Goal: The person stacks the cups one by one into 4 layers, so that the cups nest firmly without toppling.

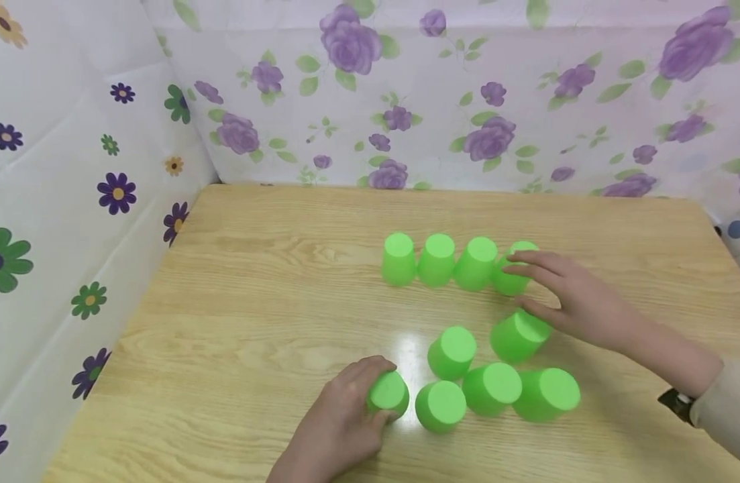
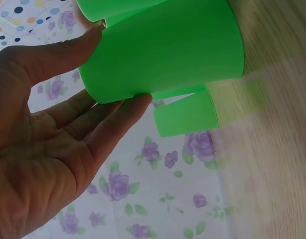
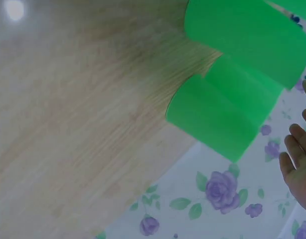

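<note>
Ten green cups stand upside down on the wood-grain worktop (image 1: pixel 243 288), each resting on its wide rim, which probably keeps them steady while the hands work among them.

The left hand (image 1: pixel 345 410) grips the left near cup (image 1: pixel 388 394), thumb on one side and fingers on the other, opened only as far as the cup's width. The left wrist view shows the hold toward the narrow closed end, with the wide rim facing the worktop; likely this leaves the rim free to meet the surface. Whether that rim touches the wood, I cannot tell.

The right hand (image 1: pixel 577 300) is spread loosely and has hold of nothing. Its fingers reach over the right far cup (image 1: pixel 510 276) and its thumb over the right middle cup (image 1: pixel 517 341); contact is unclear. Such a spread would suit taking a cup by its sides.

The right far cup ends a close, straight far row that also holds three cups (image 1: pixel 436 265) to its left. Nearer, the left middle cup (image 1: pixel 452 352) stands just left of the right middle cup. Three near cups (image 1: pixel 492 389) sit right of the held one in a less regular line, perhaps simply how they were put down.
</note>
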A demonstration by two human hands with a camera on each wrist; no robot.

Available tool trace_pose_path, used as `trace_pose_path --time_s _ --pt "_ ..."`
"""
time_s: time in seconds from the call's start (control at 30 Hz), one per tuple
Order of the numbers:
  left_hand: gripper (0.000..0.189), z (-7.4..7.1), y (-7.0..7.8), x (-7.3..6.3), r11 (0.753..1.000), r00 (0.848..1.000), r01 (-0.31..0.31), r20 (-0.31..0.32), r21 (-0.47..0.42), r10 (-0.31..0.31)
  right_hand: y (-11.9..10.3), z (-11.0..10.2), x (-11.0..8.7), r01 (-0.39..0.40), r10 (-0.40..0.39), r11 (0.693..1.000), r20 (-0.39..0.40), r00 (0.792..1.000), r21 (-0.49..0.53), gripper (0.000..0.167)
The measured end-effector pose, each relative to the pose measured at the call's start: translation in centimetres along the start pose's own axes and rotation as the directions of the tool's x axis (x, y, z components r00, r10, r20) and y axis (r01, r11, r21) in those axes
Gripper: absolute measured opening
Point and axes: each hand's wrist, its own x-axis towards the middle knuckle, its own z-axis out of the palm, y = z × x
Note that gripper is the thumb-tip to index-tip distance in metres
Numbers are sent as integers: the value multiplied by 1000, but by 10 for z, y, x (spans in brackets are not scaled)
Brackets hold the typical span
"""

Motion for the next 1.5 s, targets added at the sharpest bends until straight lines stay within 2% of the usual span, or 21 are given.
trace_pose_path --time_s 0.13,0.27,0.4,0.5,0.7,0.77,0.9,1.0,1.17,1.23,1.33,1.5 --pt "44 0 -4 -1 1000 1000 5 9 -9 -5 -15 0 -14 -106 103 993 59 993 51 51" --pt "44 -6 -7 0 999 1000 -2 9 -36 2 -22 3 -27 -162 152 982 97 984 99 55" --pt "49 -21 -6 6 1000 997 -23 -74 -10 23 -22 8 -37 -186 176 976 95 980 117 57" --pt "52 -37 -3 16 998 986 -59 -152 33 63 -20 9 -43 -188 181 974 63 981 123 58" --pt "52 -73 -6 47 982 963 -166 -202 85 181 -19 12 -43 -130 127 984 34 991 120 53" --pt "52 -82 -8 58 979 958 -183 -208 88 198 -20 13 -42 -117 115 986 26 993 116 49" --pt "50 -96 -10 78 973 951 -215 -208 82 227 -22 11 -38 -88 85 990 32 996 106 47" --pt "48 -103 -9 93 965 946 -254 -195 60 261 -21 7 -33 -68 61 992 70 996 104 46" --pt "47 -104 -5 128 947 933 -318 -166 34 319 -21 -2 -28 -130 107 983 173 979 126 42" --pt "47 -101 -4 142 944 933 -330 -143 28 330 -22 -4 -27 -169 138 976 210 968 136 42" --pt "47 -94 -2 162 946 942 -325 -92 4 324 -24 -6 -26 -217 175 964 245 953 154 42" --pt "47 -85 -3 187 960 960 -279 -28 -16 279 -26 -6 -25 -265 209 946 276 938 185 44"
